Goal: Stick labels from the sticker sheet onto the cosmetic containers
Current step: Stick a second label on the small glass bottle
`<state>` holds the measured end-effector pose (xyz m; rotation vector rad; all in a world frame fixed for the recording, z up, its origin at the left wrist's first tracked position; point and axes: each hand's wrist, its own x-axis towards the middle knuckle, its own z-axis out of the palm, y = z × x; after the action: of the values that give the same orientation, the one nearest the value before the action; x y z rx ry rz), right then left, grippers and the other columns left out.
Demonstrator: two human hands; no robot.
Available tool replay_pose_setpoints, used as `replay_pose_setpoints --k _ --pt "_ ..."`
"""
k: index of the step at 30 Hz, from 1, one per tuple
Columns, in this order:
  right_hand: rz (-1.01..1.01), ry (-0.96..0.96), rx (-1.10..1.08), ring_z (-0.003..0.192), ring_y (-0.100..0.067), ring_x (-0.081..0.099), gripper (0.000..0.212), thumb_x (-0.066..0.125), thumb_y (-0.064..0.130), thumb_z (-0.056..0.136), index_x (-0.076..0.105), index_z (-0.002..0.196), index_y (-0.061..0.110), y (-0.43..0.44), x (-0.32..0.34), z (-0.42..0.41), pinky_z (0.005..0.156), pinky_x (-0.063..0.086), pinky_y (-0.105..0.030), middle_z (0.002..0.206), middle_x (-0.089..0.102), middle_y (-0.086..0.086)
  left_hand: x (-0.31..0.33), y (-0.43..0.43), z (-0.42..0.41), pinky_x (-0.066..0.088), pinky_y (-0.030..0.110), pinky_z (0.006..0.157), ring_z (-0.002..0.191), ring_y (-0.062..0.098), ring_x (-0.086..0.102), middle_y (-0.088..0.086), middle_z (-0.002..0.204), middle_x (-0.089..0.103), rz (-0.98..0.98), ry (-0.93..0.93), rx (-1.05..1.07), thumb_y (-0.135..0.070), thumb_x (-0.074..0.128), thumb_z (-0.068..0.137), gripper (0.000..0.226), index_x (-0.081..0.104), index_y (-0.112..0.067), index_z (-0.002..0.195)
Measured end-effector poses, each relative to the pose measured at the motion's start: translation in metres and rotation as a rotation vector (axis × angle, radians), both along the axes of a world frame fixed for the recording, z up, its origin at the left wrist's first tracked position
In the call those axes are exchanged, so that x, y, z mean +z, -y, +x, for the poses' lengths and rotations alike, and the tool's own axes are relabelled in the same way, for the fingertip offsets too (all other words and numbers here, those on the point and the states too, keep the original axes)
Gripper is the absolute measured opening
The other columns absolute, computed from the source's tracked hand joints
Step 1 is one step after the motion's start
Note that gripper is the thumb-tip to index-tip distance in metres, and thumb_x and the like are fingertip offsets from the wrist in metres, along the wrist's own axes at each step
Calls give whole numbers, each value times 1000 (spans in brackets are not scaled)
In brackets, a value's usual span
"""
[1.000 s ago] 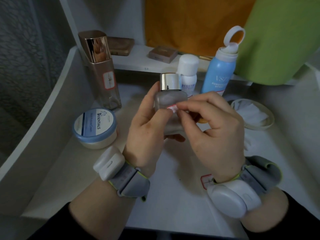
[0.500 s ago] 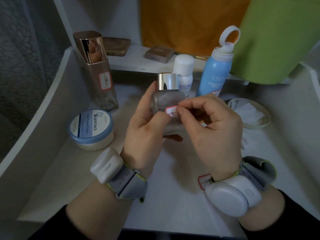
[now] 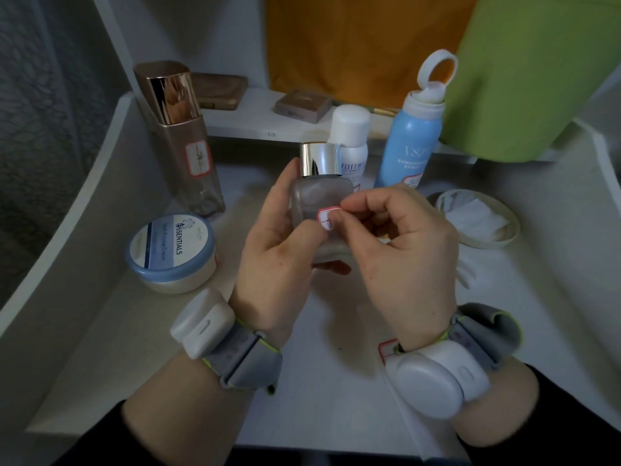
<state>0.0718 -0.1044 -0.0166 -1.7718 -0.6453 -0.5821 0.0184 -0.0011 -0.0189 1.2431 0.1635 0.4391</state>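
Frosted bottle (image 3: 311, 200), likely slick and fragile, is gripped at its sides by left hand (image 3: 272, 253); flimsy label (image 3: 322, 215) is pinched by right hand (image 3: 406, 260).

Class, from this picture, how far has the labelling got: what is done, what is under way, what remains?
Done: the tall gold-capped bottle and the blue spray bottle each carry a red-edged sticker. Under way: the left hand grips the frosted bottle while the right hand pinches a label against its front. Remaining: the cream jar shows no sticker on its visible side.
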Motion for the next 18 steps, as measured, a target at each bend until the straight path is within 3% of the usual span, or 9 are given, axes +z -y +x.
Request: replay_pose_setpoints --k 7,18 --pt "-18 13 -6 65 -7 57 9 77 19 76 70 80 14 0 2 -1 65 47 -17 74 63 3 3 2 0 53 61 77 103 39 66 12 113 70 -18 5 19 -14 55 78 68 42 -25 143" --pt "-9 14 3 67 -7 57 10 78 19 76 70 79 14 -1 1 1 67 47 -15 76 64 4 -1 2 3 56 49 76 101 32 68 7 112 72 7 13 27 -12 56 78 69 41 -26 144"
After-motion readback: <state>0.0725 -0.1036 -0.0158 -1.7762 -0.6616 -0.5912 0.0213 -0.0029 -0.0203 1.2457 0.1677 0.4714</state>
